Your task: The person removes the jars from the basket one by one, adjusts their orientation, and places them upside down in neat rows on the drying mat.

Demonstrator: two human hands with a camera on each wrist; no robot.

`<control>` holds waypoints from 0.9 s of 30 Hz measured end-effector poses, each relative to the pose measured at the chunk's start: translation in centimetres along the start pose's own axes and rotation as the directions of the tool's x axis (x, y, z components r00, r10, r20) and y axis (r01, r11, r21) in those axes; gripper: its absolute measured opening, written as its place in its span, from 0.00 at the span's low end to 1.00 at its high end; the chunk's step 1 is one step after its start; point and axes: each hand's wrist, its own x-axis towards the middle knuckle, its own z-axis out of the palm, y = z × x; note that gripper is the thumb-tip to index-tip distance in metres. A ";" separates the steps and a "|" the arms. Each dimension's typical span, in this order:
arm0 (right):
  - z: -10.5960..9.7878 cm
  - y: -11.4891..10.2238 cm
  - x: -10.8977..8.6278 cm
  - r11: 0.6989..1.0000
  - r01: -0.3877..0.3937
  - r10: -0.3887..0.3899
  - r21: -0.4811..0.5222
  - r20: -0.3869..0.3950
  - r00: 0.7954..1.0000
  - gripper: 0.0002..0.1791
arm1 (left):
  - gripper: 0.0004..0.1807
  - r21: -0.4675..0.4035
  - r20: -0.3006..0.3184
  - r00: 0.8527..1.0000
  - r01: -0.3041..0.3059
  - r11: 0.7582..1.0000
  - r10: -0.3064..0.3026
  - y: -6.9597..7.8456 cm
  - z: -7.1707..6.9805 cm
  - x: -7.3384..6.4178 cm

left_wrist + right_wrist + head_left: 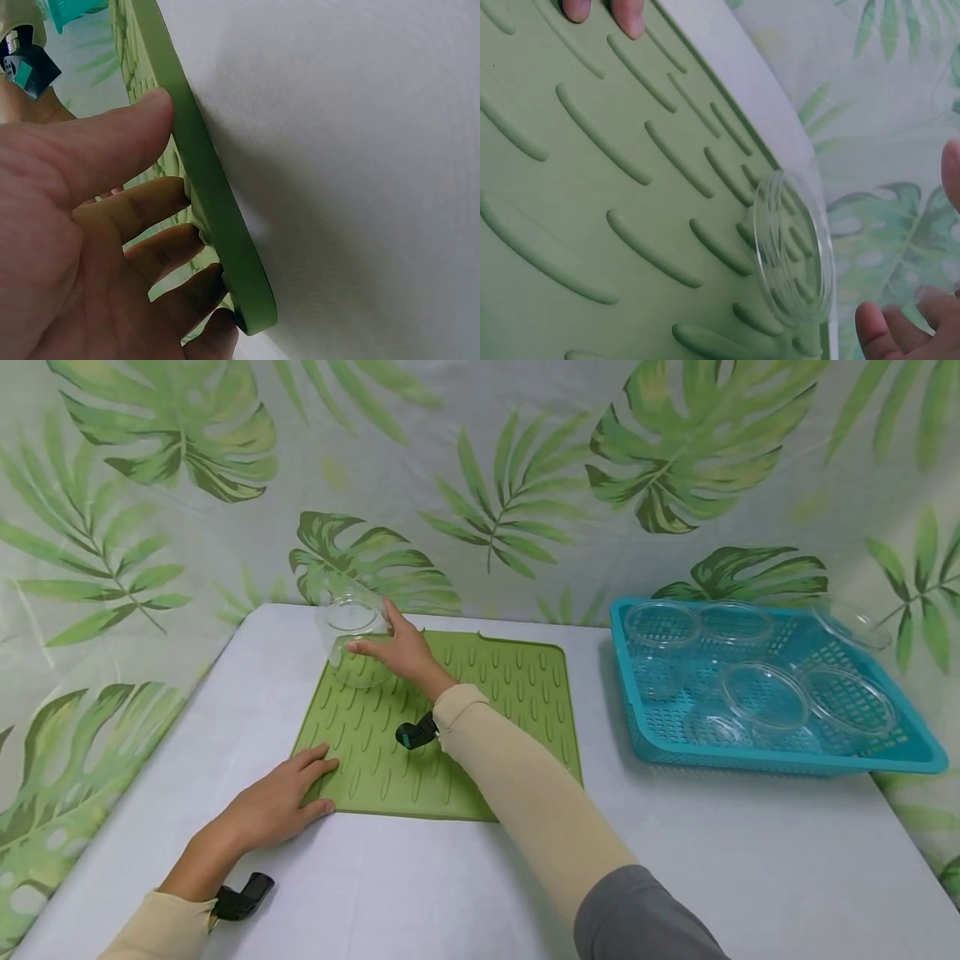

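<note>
A clear plastic cup stands upside down at the far left corner of the green ridged mat. My right hand grips this cup from the right, its thumb across the near side. In the right wrist view, the wide rim of the cup sits against the mat's ridges. My left hand rests on the mat's near left corner with relaxed, spread fingers. The left wrist view has the thumb and fingertips touching the mat's raised border.
To the right, a blue perforated basket holds several clear cups. One more cup leans at its far right side. White cloth covers the table, and a leaf-patterned curtain hangs behind.
</note>
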 end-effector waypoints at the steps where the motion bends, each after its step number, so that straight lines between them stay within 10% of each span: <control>1: 0.1 0.0 0.0 1.000 0.002 -0.002 0.000 -0.004 1.000 0.56 | 0.31 0.002 -0.002 1.000 0.001 1.000 -0.001 0.0 0.0 0.0; 27: 0.5 0.3 0.0 0.998 0.014 -0.016 0.058 0.033 0.999 0.56 | 0.31 0.012 0.010 1.000 -0.024 1.000 0.024 -0.2 -0.6 -0.1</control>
